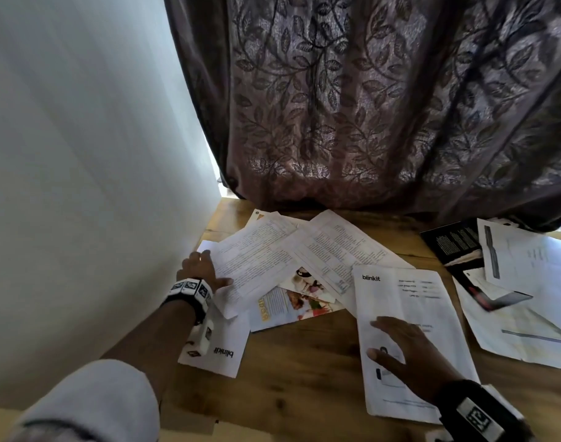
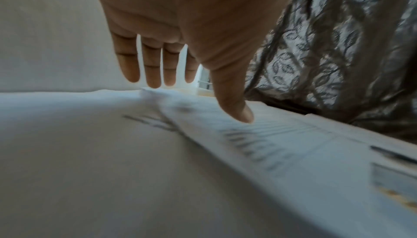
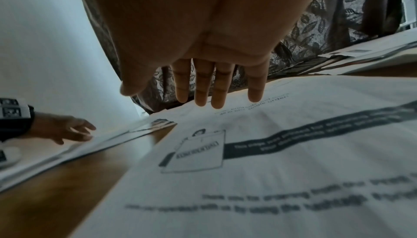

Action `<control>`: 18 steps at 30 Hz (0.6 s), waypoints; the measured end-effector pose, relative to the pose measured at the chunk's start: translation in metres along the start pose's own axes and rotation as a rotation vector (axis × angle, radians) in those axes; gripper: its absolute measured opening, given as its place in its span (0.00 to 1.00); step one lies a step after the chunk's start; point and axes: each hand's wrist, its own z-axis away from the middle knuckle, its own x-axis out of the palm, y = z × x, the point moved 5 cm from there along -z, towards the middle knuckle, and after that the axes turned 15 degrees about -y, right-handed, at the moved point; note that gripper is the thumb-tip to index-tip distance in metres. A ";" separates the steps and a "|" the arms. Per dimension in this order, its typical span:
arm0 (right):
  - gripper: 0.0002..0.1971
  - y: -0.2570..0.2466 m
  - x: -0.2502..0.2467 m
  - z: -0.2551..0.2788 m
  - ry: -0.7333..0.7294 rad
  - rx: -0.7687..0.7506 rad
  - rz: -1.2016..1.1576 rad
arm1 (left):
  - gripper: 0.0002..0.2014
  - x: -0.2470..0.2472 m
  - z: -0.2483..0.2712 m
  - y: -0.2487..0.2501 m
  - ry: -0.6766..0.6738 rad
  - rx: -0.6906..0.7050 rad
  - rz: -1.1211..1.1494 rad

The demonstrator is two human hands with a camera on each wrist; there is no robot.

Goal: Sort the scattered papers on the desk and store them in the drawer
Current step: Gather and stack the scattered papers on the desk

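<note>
Papers (image 1: 308, 250) lie scattered over the wooden surface (image 1: 308, 355), overlapping one another in a loose fan just in front of a dark leaf-patterned curtain (image 1: 368, 100) and beside a pale wall (image 1: 81, 154). At the far left of the spread, the left hand (image 1: 200, 268) rests flat on a printed text sheet (image 1: 253, 260), its fingers (image 2: 153, 67) straight and slightly apart, the thumb tip touching the sheet's lined print in the left wrist view. Under that wrist lies a white sheet marked blinkit (image 1: 220, 349), its logo turned away from the viewer. Between the two hands sit colourful leaflets (image 1: 292, 301), partly covered by the text sheets. The right hand (image 1: 406, 352) lies palm-down on a second blinkit sheet (image 1: 403, 298), which rests nearest the front edge; its fingers (image 3: 203, 85) are straight and spread a little, hovering on or just above the page, and whether they press it I cannot tell. To the right, well apart from both hands, a dark booklet (image 1: 454, 244) lies partly under more white sheets (image 1: 528, 282) near the curtain's hem. Both wrists wear bands with black-and-white markers.
</note>
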 end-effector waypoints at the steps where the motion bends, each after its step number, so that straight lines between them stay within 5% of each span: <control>1: 0.48 0.001 0.002 -0.002 -0.010 0.009 0.026 | 0.56 -0.002 -0.009 -0.006 -0.013 0.037 -0.010; 4: 0.50 0.005 0.011 -0.005 -0.037 0.016 0.100 | 0.67 -0.001 -0.039 -0.020 -0.090 0.069 -0.057; 7: 0.51 0.010 0.017 -0.008 -0.009 0.015 0.153 | 0.65 0.001 -0.054 -0.023 -0.094 0.025 -0.067; 11: 0.40 0.013 0.025 -0.006 0.020 -0.004 0.129 | 0.64 -0.003 -0.056 -0.019 -0.109 0.009 -0.042; 13: 0.37 0.011 0.026 -0.004 0.039 -0.013 0.106 | 0.55 -0.009 -0.051 -0.015 -0.102 0.034 -0.007; 16: 0.35 0.009 0.026 -0.002 0.058 -0.001 0.085 | 0.28 -0.012 -0.042 -0.012 -0.065 0.062 0.026; 18: 0.36 0.008 0.027 -0.002 0.059 0.003 0.079 | 0.31 -0.007 -0.039 -0.011 -0.031 0.063 0.053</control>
